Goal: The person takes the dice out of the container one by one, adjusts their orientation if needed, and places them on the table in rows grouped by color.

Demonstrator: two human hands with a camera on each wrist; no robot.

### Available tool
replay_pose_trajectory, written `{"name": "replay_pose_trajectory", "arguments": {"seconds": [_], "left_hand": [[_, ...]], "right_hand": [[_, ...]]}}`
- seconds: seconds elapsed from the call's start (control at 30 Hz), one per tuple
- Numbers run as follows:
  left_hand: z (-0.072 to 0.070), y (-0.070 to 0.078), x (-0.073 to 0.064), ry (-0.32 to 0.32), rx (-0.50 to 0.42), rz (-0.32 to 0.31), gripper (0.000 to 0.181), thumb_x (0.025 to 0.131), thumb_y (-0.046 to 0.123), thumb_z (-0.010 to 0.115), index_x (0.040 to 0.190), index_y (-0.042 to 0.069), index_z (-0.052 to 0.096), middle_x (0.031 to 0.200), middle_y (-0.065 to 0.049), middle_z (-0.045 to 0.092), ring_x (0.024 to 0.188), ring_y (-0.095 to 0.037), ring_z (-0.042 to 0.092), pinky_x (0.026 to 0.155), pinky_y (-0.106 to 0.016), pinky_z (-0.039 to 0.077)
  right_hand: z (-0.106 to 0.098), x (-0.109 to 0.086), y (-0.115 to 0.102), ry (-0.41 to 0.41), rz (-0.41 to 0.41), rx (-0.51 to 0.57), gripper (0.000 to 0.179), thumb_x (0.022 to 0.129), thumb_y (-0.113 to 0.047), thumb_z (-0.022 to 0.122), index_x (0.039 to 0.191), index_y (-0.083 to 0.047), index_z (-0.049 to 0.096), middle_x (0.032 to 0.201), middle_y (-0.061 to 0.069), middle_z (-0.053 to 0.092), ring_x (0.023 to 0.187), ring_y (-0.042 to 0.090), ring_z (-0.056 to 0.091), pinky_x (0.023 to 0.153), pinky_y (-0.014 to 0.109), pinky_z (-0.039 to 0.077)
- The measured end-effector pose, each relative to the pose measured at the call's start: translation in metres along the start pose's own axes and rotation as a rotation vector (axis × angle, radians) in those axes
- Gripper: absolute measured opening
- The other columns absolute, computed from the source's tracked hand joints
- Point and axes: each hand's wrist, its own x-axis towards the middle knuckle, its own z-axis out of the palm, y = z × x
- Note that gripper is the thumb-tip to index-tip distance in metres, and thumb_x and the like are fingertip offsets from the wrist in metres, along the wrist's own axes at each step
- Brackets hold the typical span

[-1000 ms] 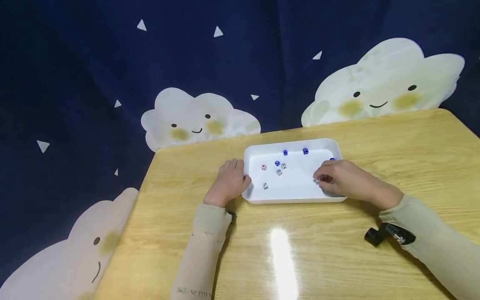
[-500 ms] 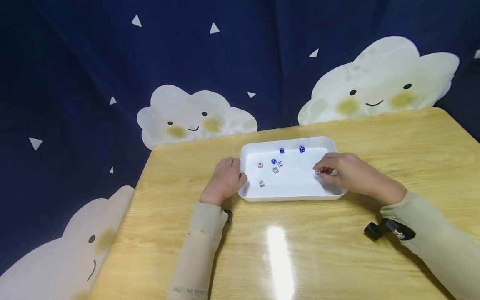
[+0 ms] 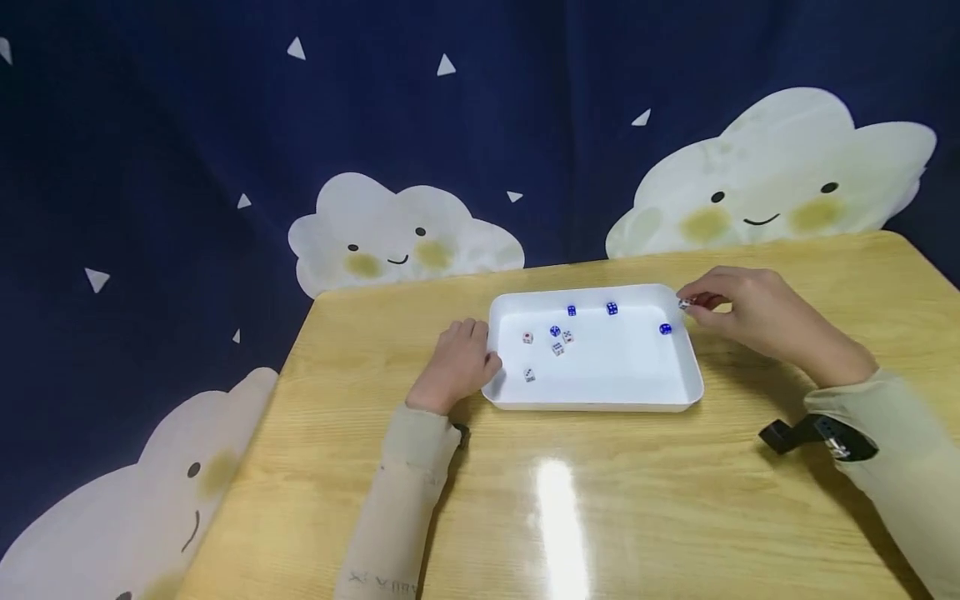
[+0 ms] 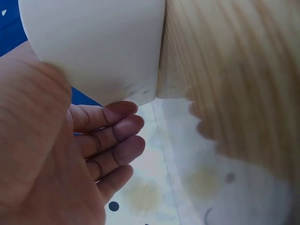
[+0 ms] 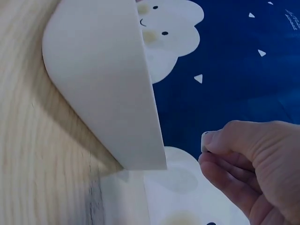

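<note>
A white rectangular tray (image 3: 600, 392) lies on the table with several dice in it. My left hand (image 3: 454, 365) holds the tray's left end, its thumb over the rim; in the left wrist view the fingers (image 4: 129, 150) lie against the outer wall. Between thumb and fingertips, my right hand (image 3: 772, 321) pinches a white die (image 3: 685, 304) just beyond the tray's right rim. The right wrist view shows the pinched die (image 5: 205, 141) mostly covered by the thumb, apart from the tray wall (image 5: 103, 84).
Inside the tray, white dice (image 3: 529, 375) and blue dice (image 3: 612, 308) lie scattered, most left of centre. One blue die (image 3: 665, 329) sits near the right wall. The wooden table (image 3: 637, 483) meets a dark blue curtain (image 3: 555, 125) with cloud prints behind.
My right hand has lifted the white die from the tray's right part and carried it right and away, past the rim. The blue die near the right wall is uncovered. My left hand stays put.
</note>
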Motion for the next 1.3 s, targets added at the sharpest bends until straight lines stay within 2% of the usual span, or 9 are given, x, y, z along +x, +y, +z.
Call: {"name": "replay_pose_trajectory", "arguments": {"seconds": [0.27,0.47,0.63,0.77,0.97,1.17,1.3], "left_hand": [[-0.005,0.005,0.005,0.011,-0.001,0.039,0.037,0.100,0.023,0.046,0.123,-0.005,0.056,0.110,-0.015,0.058,0.097,-0.030,0.047,0.092,-0.040,0.043],[-0.005,0.002,0.003,0.008,-0.008,0.013,0.036,0.100,0.022,0.046,0.122,-0.005,0.056,0.110,-0.015,0.057,0.097,-0.030,0.046,0.092,-0.040,0.043],[-0.005,0.001,0.001,0.014,-0.002,0.023,0.033,0.101,0.021,0.045,0.118,-0.005,0.056,0.106,-0.015,0.056,0.095,-0.030,0.045,0.089,-0.040,0.043],[-0.003,0.000,0.001,0.013,0.000,0.026,0.032,0.101,0.021,0.045,0.116,-0.004,0.056,0.105,-0.015,0.056,0.093,-0.030,0.044,0.087,-0.040,0.042],[-0.002,0.000,0.002,0.016,0.006,0.029,0.035,0.101,0.022,0.044,0.120,-0.004,0.055,0.107,-0.015,0.056,0.096,-0.030,0.045,0.089,-0.040,0.042],[-0.002,0.002,0.003,0.009,0.014,0.025,0.035,0.101,0.022,0.043,0.122,-0.004,0.055,0.108,-0.015,0.057,0.097,-0.030,0.046,0.090,-0.040,0.043],[-0.002,0.002,0.003,0.001,0.021,0.022,0.036,0.102,0.022,0.043,0.123,-0.004,0.055,0.109,-0.015,0.057,0.097,-0.030,0.046,0.089,-0.039,0.043]], "right_hand": [[-0.005,0.000,0.016,0.016,0.036,-0.039,0.021,0.091,-0.012,0.076,0.112,-0.007,0.077,0.100,0.009,0.077,0.088,0.023,0.071,0.074,0.039,0.055],[-0.004,0.006,0.024,0.027,0.055,-0.031,0.020,0.092,-0.012,0.075,0.112,-0.007,0.077,0.100,0.011,0.077,0.087,0.025,0.071,0.073,0.037,0.054],[-0.001,0.007,0.033,0.027,0.102,-0.021,0.021,0.093,-0.013,0.074,0.112,-0.005,0.077,0.102,0.015,0.077,0.089,0.028,0.071,0.077,0.044,0.054],[0.005,0.006,0.041,-0.022,0.136,-0.001,0.023,0.095,-0.014,0.072,0.114,-0.002,0.076,0.105,0.019,0.076,0.091,0.030,0.071,0.081,0.052,0.055],[0.012,0.004,0.050,-0.077,0.146,0.006,0.024,0.094,-0.012,0.072,0.115,-0.001,0.075,0.103,0.019,0.076,0.090,0.029,0.070,0.080,0.050,0.055],[0.017,0.005,0.055,-0.220,0.213,-0.020,0.028,0.095,-0.013,0.069,0.118,0.004,0.072,0.107,0.023,0.074,0.093,0.032,0.068,0.084,0.056,0.054],[0.020,0.005,0.056,-0.252,0.209,-0.036,0.028,0.094,-0.013,0.070,0.116,0.005,0.072,0.103,0.023,0.075,0.092,0.032,0.069,0.085,0.056,0.054]]}}
